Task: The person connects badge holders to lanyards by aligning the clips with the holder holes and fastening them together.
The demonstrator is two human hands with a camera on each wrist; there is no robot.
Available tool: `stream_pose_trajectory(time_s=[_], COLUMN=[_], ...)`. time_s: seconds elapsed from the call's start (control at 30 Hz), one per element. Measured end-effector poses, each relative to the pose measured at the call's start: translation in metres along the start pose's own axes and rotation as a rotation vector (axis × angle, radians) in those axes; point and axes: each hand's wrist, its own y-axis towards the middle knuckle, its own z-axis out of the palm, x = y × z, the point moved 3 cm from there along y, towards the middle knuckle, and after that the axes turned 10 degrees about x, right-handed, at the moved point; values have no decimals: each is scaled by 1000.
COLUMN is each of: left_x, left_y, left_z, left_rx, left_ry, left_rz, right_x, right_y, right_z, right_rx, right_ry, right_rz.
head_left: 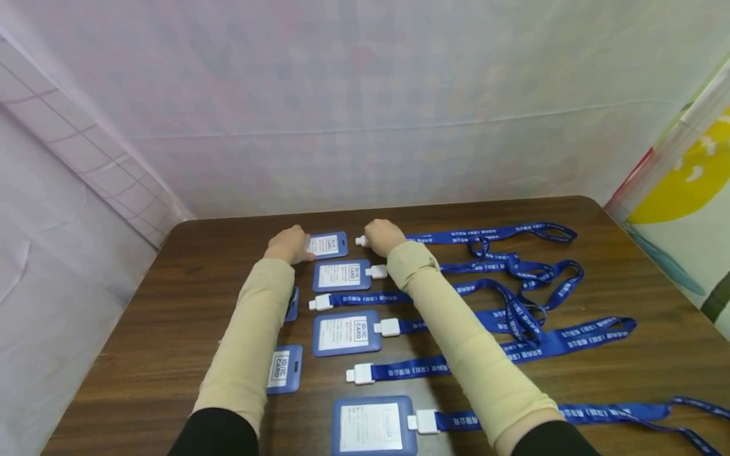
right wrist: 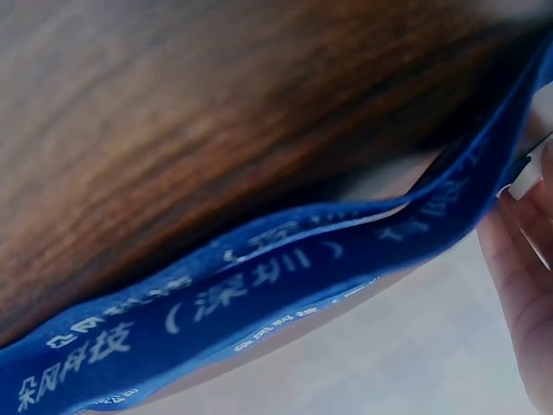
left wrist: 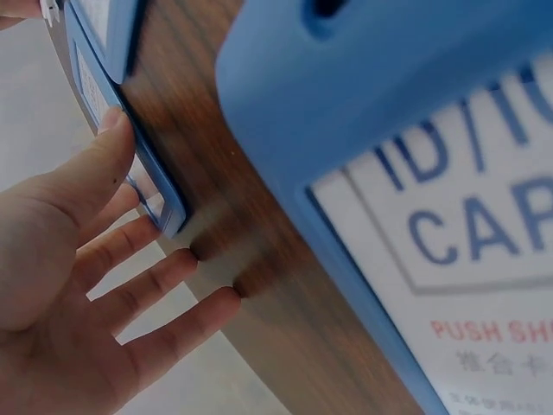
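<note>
At the back of the table my left hand [head_left: 288,246] holds the left end of a blue badge holder [head_left: 327,245] with a white ID/IC card in it. In the left wrist view its thumb and fingers lie about the holder's end, with the other fingers spread. To the right, my right hand [head_left: 384,237] grips the white clip [head_left: 360,241] of a blue printed lanyard [head_left: 450,238], whose strap trails rightward. A small gap separates clip and holder. The right wrist view shows mostly the strap [right wrist: 259,285], with part of the hand at its edge.
Nearer me lie badge holders joined to lanyards, such as one holder [head_left: 346,333]. Loose lanyard clips [head_left: 360,373] lie between them. Two separate holders, one [head_left: 293,370] at front, lie partly under my left forearm. Straps overlap on the right. A curtain [head_left: 365,158] hangs behind the table.
</note>
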Motion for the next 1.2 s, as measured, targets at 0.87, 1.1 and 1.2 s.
stream_pose_trajectory(time_s=[0.87, 1.1, 1.2], left_x=[-3, -4, -5], left_y=[6, 6, 6], left_z=[1, 1, 0], left_rx=[-38, -44, -48], left_ry=[-33, -28, -25], left_rz=[-17, -13, -7], right_x=[6, 5, 5], right_y=[-4, -3, -3], right_z=[0, 1, 0], right_rx=[-10, 4, 8], right_ry=[-86, -94, -96], right_rz=[-27, -43, -47])
